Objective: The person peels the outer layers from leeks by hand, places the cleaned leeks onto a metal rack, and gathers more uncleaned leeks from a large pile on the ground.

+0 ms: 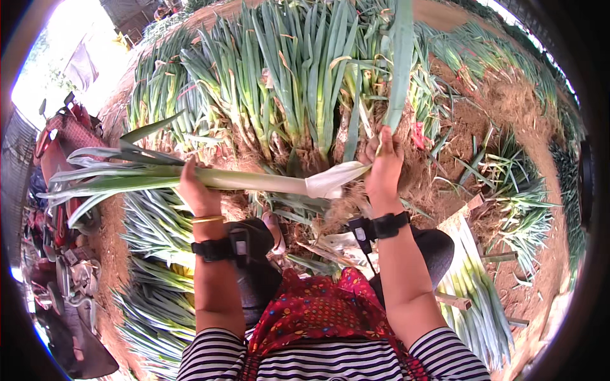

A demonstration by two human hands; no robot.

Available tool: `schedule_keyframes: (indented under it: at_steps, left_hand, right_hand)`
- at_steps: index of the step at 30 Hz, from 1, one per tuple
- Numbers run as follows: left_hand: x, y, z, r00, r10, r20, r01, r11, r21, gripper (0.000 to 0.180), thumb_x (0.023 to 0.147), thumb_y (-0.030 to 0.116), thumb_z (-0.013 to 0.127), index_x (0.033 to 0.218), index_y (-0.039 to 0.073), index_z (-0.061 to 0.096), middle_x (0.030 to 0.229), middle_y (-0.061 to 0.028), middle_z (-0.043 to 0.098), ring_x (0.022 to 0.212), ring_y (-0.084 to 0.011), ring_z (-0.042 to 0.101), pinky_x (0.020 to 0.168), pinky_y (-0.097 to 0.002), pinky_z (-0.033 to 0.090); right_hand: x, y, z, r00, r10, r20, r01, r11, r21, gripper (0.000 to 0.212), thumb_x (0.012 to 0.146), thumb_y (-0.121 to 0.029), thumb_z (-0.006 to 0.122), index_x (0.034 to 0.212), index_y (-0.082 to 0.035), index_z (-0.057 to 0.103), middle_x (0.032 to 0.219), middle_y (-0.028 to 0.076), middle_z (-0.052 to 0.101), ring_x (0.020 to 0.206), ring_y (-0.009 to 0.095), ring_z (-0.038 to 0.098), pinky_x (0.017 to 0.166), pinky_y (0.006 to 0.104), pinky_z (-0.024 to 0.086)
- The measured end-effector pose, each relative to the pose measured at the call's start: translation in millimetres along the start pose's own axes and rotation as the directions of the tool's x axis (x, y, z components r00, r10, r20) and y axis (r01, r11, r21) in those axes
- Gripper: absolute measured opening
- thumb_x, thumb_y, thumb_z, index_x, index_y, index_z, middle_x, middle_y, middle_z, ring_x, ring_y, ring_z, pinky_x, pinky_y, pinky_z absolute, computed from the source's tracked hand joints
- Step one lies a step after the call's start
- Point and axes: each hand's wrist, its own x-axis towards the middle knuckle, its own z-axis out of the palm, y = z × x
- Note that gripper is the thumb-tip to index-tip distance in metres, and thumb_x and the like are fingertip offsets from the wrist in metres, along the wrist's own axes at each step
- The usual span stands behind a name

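Note:
My left hand (198, 189) is wrapped round a big green onion (264, 181), held level across my lap. Its green leaves fan out to the left, and the pale, smooth stalk points right. At the stalk's right end a white outer sheath (333, 180) is pulled loose. My right hand (384, 166) pinches this sheath, from which a long green leaf (399, 70) seems to run up past my fingers. Dry roots (343, 213) hang below the sheath, though I cannot tell which onion they belong to.
Bunches of unpeeled green onions (279, 76) stand upright ahead, roots down. More lie in piles at left (155, 228). Cleaned onions (473, 292) rest on a wooden rack (454, 300) at right. Leaf scraps (508, 165) litter the soil; motorbikes (67, 146) stand far left.

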Motion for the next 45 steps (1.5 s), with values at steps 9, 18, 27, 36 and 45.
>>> schedule_keyframes:
  at_steps: [9,18,27,36,45]
  left_hand:
    - [46.4,-5.6,-36.7,0.989,0.137,-0.050,-0.136,0.990,0.028,0.011,0.071,0.006,0.065,0.074,0.000,0.057,0.064,-0.0063,0.054,0.055,-0.0187,0.053,0.052,-0.0333,0.045]
    - [77.5,10.5,-72.8,0.996,-0.018,0.085,0.021,0.999,-0.038,0.007,0.075,0.006,0.061,0.074,0.006,0.054,0.064,-0.0027,0.051,0.058,-0.0166,0.051,0.058,-0.0301,0.045]
    - [73.3,36.8,-95.9,0.982,0.053,0.184,-0.031,0.993,-0.116,0.022,0.080,0.020,0.067,0.092,0.007,0.054,0.078,-0.0031,0.056,0.064,-0.0132,0.052,0.062,-0.0280,0.045]
    - [-2.4,31.8,-20.8,0.892,0.048,0.450,0.031,0.985,-0.167,0.039,0.087,0.031,0.060,0.113,0.004,0.048,0.096,-0.0084,0.058,0.078,-0.0170,0.056,0.071,-0.0317,0.048]
    - [-88.9,20.0,28.1,0.879,0.005,0.477,0.076,0.986,-0.149,0.047,0.086,0.045,0.057,0.107,0.003,0.049,0.094,-0.0059,0.055,0.082,-0.0183,0.054,0.076,-0.0351,0.047]
  right_hand:
    - [19.4,-4.9,-63.5,0.863,-0.148,-0.482,0.137,0.989,-0.058,0.017,0.096,-0.026,0.044,0.089,-0.012,0.051,0.063,-0.004,0.037,0.047,0.008,0.031,0.044,0.0242,0.026]
    - [43.8,-53.7,-129.9,0.746,-0.308,-0.591,0.136,0.939,-0.317,0.014,0.095,-0.021,0.041,0.096,-0.011,0.051,0.062,-0.003,0.040,0.048,0.008,0.036,0.044,0.0257,0.034]
    - [28.5,-70.3,-118.3,0.922,-0.245,-0.300,0.068,0.865,-0.496,0.023,0.097,-0.024,0.039,0.110,-0.007,0.045,0.077,0.006,0.052,0.059,0.011,0.050,0.049,0.0270,0.044]
    - [-43.6,35.9,-76.7,0.806,0.088,0.585,0.585,0.036,-0.810,0.064,0.086,-0.045,0.054,0.128,0.000,0.040,0.127,0.023,0.047,0.117,0.035,0.047,0.099,0.0418,0.037]
    - [-81.2,45.7,37.9,0.475,-0.037,0.879,0.877,0.106,-0.469,0.046,0.085,-0.031,0.059,0.124,-0.010,0.048,0.092,0.009,0.062,0.076,0.028,0.062,0.059,0.0371,0.049]
